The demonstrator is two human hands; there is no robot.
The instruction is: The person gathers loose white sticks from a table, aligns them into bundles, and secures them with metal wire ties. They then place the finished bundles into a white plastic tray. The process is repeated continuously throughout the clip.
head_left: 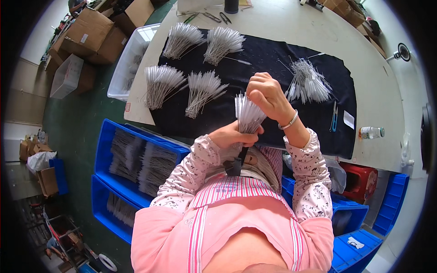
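White worktable (291,27) carrying one black cloth (273,59).

On the cloth: four fanned bundles of thin white brushes, namely the far-left bundle (181,40), far-centre bundle (222,43), near-left bundle (159,84) and near-centre bundle (202,91); one loose heap of brushes (308,82) at the right; one blue snipper (334,116) just beside the heap.

Held item: one brush bundle (248,116), upright over the cloth's near edge. Left hand (234,135) closed around its lower stems; right hand (268,93) pinching at its top, fingers curled.

Table edge, right: one small bottle (371,132). Table, far side: scissors (214,17).

Floor, left: two blue crates (102,150) holding dark brush stock, one clear bin (129,59), several cardboard boxes (91,34).
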